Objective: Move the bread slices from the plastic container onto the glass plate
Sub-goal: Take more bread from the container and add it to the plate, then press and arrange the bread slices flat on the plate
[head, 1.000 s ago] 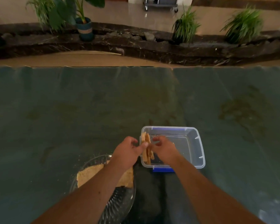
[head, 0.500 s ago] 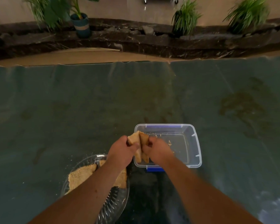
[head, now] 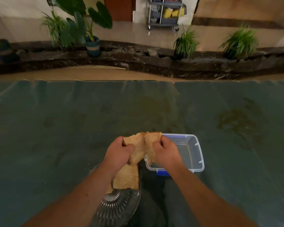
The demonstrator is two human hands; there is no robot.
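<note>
Upright, bread slices (head: 142, 147) between hands.

No legible text, label, brand, number or sign appears anywhere in the view. The plastic container (head: 193, 154) has clear walls and a blue base, with no printing visible on either. The cart (head: 164, 13), well beyond the container at the far wall, carries yellow items, but any markings on them are too small and blurred to read.
</note>
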